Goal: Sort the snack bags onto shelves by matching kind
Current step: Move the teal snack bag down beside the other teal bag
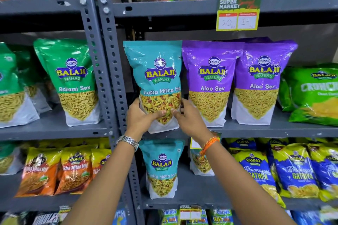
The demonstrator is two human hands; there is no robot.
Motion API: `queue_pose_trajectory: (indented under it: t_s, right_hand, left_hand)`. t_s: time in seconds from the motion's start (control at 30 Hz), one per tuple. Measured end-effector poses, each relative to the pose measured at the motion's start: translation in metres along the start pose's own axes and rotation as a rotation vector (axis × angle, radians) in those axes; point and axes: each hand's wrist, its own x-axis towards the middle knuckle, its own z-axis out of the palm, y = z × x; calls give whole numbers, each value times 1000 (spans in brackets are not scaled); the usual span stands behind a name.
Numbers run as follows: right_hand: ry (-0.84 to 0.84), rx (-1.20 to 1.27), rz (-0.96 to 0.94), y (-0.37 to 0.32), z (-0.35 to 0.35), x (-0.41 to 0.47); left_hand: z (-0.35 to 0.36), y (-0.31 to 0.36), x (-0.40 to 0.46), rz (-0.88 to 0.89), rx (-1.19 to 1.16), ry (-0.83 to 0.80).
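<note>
A teal Khatta Mitha Mix bag (155, 71) stands upright at the left end of the middle shelf (256, 130). My left hand (141, 118) grips its lower left side and my right hand (189, 117) grips its lower right side. Right beside it stand two purple Aloo Sev bags (209, 82), touching it. One shelf down, a second teal Khatta Mitha Mix bag (161, 168) stands upright between my forearms. Another bag (200, 162) behind my right wrist is mostly hidden.
Green Ratlami Sev bags (73, 80) fill the left bay beyond the grey upright post (108, 71). A green bag (312, 95) lies at far right. Orange bags (60, 170) and blue Gathiya bags (285, 170) line the lower shelf. A price tag (237, 16) hangs above.
</note>
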Motion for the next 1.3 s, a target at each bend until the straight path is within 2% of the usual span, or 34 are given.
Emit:
queue_pose_trajectory:
  t_s: [0.17, 0.3, 0.43, 0.7, 0.77, 0.9, 1.07, 1.3]
  right_hand:
    - [-66, -36, -15, -4, -2, 6]
    - [-46, 77, -23, -4, -7, 4]
    - [-101, 175, -39, -6, -11, 1]
    - [-199, 396, -76, -25, -9, -12]
    - [-232, 471, -59, -31, -11, -21]
    - [-266, 567, 0, -26, -20, -48]
    - [-284, 589, 109, 10, -35, -99]
    - [-247, 550, 314, 103, -33, -192]
  left_hand:
    - [-8, 7, -17, 61, 126, 76]
    - [-11, 17, -32, 146, 257, 166]
    - [-16, 22, -44, 198, 318, 264]
    - [-37, 29, -80, 201, 255, 384]
    - [-47, 26, -89, 164, 160, 335]
    - [-56, 10, -103, 79, -61, 133]
    - [-41, -19, -134, 23, -55, -85]
    - [10, -90, -212, -126, -60, -272]
